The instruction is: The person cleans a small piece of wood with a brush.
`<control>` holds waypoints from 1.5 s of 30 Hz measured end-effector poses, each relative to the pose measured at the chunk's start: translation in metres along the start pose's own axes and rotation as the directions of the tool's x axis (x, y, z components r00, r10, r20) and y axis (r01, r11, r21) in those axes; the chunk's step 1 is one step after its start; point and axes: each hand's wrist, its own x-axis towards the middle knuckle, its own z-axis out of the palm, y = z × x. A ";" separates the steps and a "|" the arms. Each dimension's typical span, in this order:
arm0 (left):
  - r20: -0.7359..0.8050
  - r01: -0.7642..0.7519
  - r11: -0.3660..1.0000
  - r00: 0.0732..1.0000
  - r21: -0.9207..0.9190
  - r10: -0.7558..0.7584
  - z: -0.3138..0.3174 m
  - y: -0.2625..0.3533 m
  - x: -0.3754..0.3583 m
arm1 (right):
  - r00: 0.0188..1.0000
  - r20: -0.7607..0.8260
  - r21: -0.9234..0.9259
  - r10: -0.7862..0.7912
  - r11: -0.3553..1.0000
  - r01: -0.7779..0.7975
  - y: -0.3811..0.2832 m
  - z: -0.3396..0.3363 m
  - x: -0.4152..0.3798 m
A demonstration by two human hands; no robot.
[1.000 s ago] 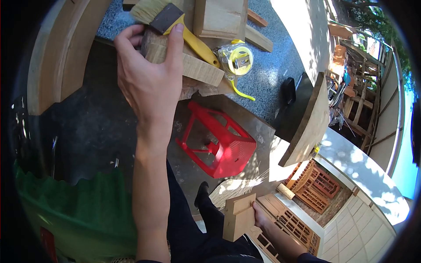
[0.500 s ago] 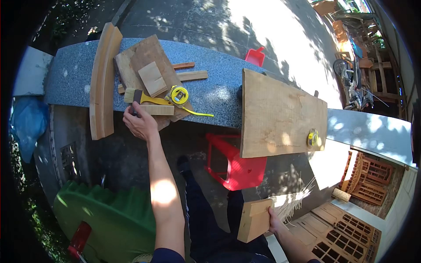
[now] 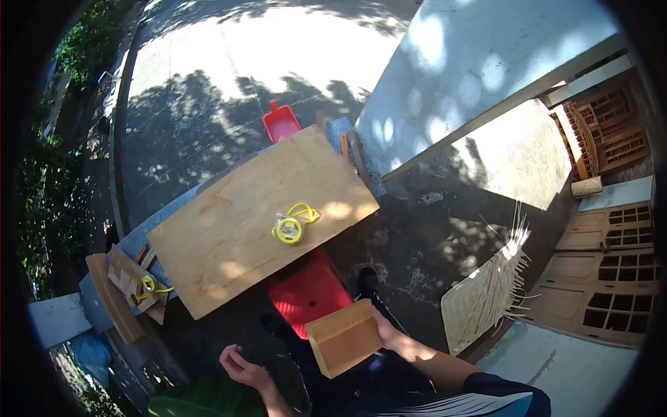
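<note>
My right hand point(image 3: 389, 332) grips the right end of a wooden block point(image 3: 344, 340), which has a stepped face and is held tilted in front of my lap. Lower left, my left hand point(image 3: 244, 367) hangs in the air with its fingers loosely curled and nothing visible in them. Ahead lies a wide wooden board point(image 3: 257, 215) on the speckled stone bench point(image 3: 381, 186). A yellow tape measure point(image 3: 289, 229) rests on the board, beside a looped yellow strip. Just beyond the block stands a red plastic stool point(image 3: 306, 288), partly under the board.
At the bench's left end are a curved wooden beam point(image 3: 114, 299), a smaller board point(image 3: 128, 267) and another yellow tape measure point(image 3: 148, 283). A red dustpan point(image 3: 281, 124) lies behind the board. A woven mat point(image 3: 479, 306) with frayed strands lies on the floor at right, near wooden doors point(image 3: 604, 271).
My view has swung toward the right. My left hand has come away from the brush and small wood pieces to beside my lap. The block is still in my right hand.
</note>
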 end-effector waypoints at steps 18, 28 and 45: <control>0.932 0.511 0.855 0.257 0.092 -0.254 0.279 0.190 -0.211 | 0.988 -0.025 0.228 -0.153 0.961 0.155 -0.119 -0.256 0.019; 0.800 0.448 0.803 0.264 0.393 -0.539 0.189 0.151 -0.205 | 0.926 0.181 0.339 -0.332 0.905 0.259 -0.034 -0.214 0.056; 0.805 0.270 0.759 -0.155 0.592 -0.572 0.218 0.132 -0.233 | 0.968 -0.014 0.317 -0.249 0.917 0.241 0.038 -0.290 -0.005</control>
